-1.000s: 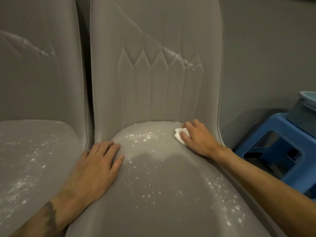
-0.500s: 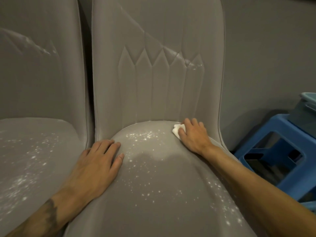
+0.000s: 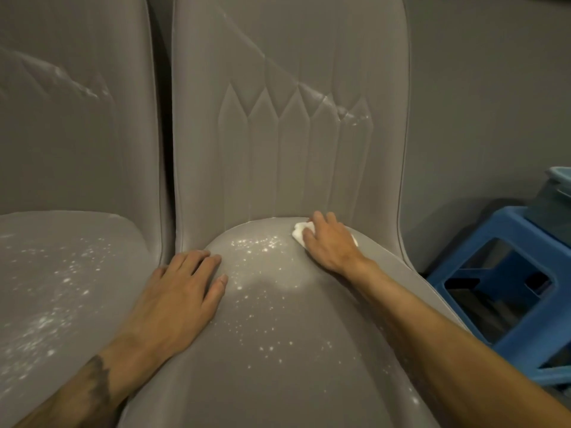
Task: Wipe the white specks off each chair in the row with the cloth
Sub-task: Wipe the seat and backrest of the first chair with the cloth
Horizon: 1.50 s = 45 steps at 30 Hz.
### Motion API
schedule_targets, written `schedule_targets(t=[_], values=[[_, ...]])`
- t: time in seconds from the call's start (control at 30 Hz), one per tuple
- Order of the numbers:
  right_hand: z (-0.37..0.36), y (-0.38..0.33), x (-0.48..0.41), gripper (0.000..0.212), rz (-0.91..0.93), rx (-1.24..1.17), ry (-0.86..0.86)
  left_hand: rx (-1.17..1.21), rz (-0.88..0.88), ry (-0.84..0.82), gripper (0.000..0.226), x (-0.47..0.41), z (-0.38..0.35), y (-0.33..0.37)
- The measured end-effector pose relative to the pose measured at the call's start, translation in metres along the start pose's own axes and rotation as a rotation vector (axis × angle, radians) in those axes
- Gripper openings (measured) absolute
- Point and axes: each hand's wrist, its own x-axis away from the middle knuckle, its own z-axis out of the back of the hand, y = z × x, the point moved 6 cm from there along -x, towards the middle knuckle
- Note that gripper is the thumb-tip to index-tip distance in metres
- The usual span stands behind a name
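A single head-worn view was taken from close above the seat of the grey chair [image 3: 287, 156], directed forward and down toward its backrest.

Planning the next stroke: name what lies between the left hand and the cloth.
Head view: white specks on the chair seat lie between left hand and cloth, nothing else.

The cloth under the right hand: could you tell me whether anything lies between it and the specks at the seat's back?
Nothing visible does: only bare chair seat separates the cloth from the white specks; the left hand rests left of them.
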Motion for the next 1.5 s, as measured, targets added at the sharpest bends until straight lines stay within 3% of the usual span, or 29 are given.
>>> schedule_targets(t=[0.13,0.27,0.37,0.57,0.77,0.93,1.13,1.33,1.5], values=[[-0.001,-0.017,0.02,0.029,0.198,-0.042,-0.042,-0.003,0.001,0.003,0.073,0.0,0.0,-0.001],[0.008,0.021,0.01,0.028,0.074,-0.006,-0.011,-0.008,-0.003,-0.003,0.071,-0.001,-0.001,0.0],[0.004,0.007,0.0,0.028,0.002,-0.011,0.02,-0.006,-0.001,0.003,0.068,-0.001,-0.002,0.0],[0.002,-0.019,0.026,0.026,0.229,-0.012,-0.065,0.002,-0.006,0.0,0.069,-0.001,-0.003,-0.002],[0.008,0.014,-0.006,0.028,-0.021,0.069,0.035,-0.019,0.008,0.003,0.068,-0.001,-0.003,0.0],[-0.002,-0.014,0.009,0.029,0.177,0.004,0.011,-0.004,0.005,0.009,0.067,0.0,-0.003,-0.001],[0.003,0.007,-0.014,0.027,-0.009,0.019,0.033,-0.01,0.008,0.017,0.064,-0.001,-0.003,-0.001],[-0.004,-0.029,0.009,0.026,0.317,-0.067,-0.079,-0.013,0.004,0.028,0.062,-0.001,-0.004,-0.001],[0.0,0.008,-0.025,0.03,0.062,0.027,-0.039,-0.022,0.006,0.03,0.061,0.0,-0.003,0.0]])
